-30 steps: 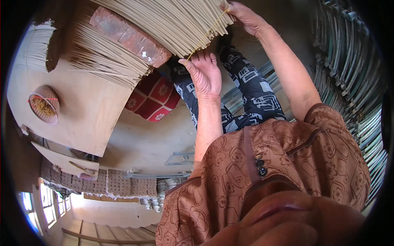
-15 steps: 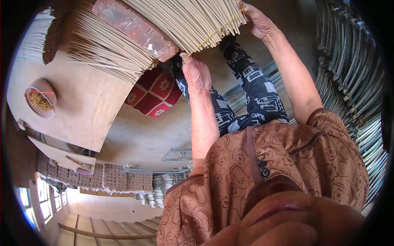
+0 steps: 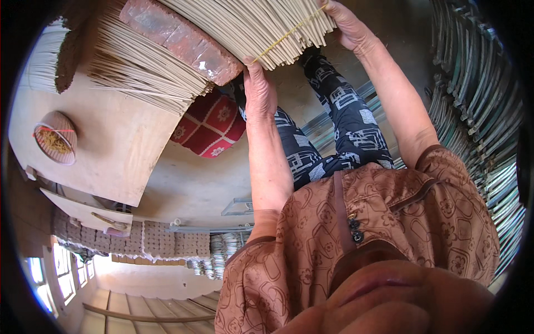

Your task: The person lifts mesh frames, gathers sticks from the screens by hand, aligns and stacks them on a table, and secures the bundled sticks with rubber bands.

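Observation:
A wide bundle of thin, pale sticks [image 3: 250, 25] lies at the top of the view, their cut ends toward me. Across it, near those ends, runs a thin yellow band [image 3: 289, 34]. My left hand [image 3: 260, 92] is closed at the bundle's left corner, thumb up against the end of the band. At the right corner my right hand [image 3: 351, 29] grips the other side, its thumb on the band there. The far part of the bundle is cut off by the picture's edge, and some of my fingers are hidden behind the sticks.
Left of the bundle a reddish brick [image 3: 181, 42] rests on more loose sticks [image 3: 144, 69] on a wooden board [image 3: 119, 139]. A round basket [image 3: 55, 138] with yellow bits stands farther left. Below the board is a red patterned cushion [image 3: 208, 125]. Stacked metal racks [image 3: 473, 83] line the right side.
My left hand has shifted slightly up and left along the bundle's edge, and the band's left end has moved with it. My right hand has barely moved.

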A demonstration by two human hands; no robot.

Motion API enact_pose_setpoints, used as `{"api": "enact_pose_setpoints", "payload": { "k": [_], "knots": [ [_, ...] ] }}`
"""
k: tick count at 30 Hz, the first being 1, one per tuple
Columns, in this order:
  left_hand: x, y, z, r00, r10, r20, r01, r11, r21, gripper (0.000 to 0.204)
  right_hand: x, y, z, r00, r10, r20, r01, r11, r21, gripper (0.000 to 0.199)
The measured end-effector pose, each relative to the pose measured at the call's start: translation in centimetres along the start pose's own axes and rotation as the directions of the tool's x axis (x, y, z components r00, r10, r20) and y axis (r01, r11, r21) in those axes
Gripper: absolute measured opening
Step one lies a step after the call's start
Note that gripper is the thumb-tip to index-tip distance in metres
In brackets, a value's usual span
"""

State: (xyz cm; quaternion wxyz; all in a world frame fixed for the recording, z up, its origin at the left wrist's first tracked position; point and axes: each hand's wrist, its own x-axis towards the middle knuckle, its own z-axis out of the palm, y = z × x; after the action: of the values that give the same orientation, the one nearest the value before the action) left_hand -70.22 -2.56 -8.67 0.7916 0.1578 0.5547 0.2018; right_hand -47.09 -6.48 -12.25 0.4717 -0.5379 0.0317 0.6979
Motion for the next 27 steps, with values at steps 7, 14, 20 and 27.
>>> {"api": "enact_pose_setpoints", "payload": {
  "k": [7,14,20,27],
  "knots": [
    [-1.6,0.2,1.6,0.987,-0.097,0.127,0.087,0.993,0.083,0.109,-2.5,-0.5,1.5,0.997,0.058,-0.042,-0.062,0.993,-0.097,0.077],
    [-2.0,-1.5,-2.1,0.993,-0.107,0.049,0.105,0.994,0.034,0.105,-3.3,-0.3,-1.0,0.993,0.068,0.102,-0.052,0.988,-0.147,0.090],
    [0.2,0.1,-3.0,0.996,-0.082,-0.019,0.082,0.996,-0.027,0.101,-0.5,-1.8,-1.4,0.992,-0.030,0.122,0.047,0.990,-0.136,0.079],
    [-0.3,-1.6,-1.8,0.988,-0.149,0.047,0.150,0.989,-0.012,0.103,-1.8,-0.4,0.1,0.996,0.046,0.078,-0.028,0.975,-0.219,0.077]
  ]
}}
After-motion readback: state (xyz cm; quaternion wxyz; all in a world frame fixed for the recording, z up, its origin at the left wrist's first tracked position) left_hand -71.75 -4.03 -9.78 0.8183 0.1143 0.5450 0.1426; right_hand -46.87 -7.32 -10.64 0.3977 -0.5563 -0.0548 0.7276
